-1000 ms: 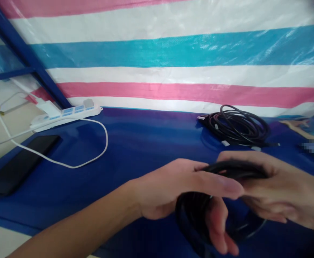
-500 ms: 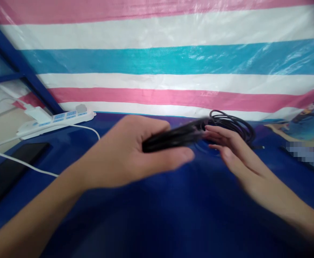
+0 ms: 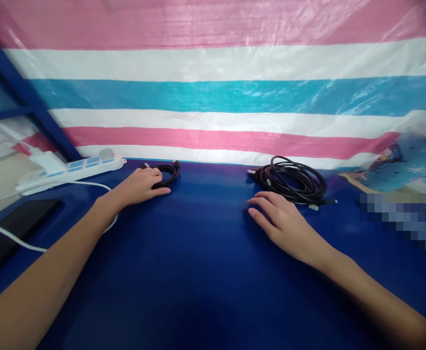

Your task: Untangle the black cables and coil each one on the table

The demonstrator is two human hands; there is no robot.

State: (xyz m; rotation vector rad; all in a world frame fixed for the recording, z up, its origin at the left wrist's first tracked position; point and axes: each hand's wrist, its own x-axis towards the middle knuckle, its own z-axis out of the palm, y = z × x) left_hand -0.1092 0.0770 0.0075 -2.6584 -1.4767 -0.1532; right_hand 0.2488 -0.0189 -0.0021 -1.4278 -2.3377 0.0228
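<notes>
My left hand (image 3: 140, 186) reaches to the far left of the blue table (image 3: 198, 253) and rests on a small coiled black cable (image 3: 169, 173), fingers curled over its near side. My right hand (image 3: 282, 221) lies flat on the table with fingers stretched out, just in front of a loose pile of black cables (image 3: 289, 181) with white plugs, holding nothing.
A white power strip (image 3: 70, 167) with a white cord (image 3: 1, 233) lies at the far left edge. A black phone (image 3: 8, 228) sits on the left side. A striped pink, white and blue tarp (image 3: 213, 87) hangs behind the table.
Both hands held the coiled cable near me; my left hand carried it to the far left and set it on the table. My right hand let go and dropped flat.
</notes>
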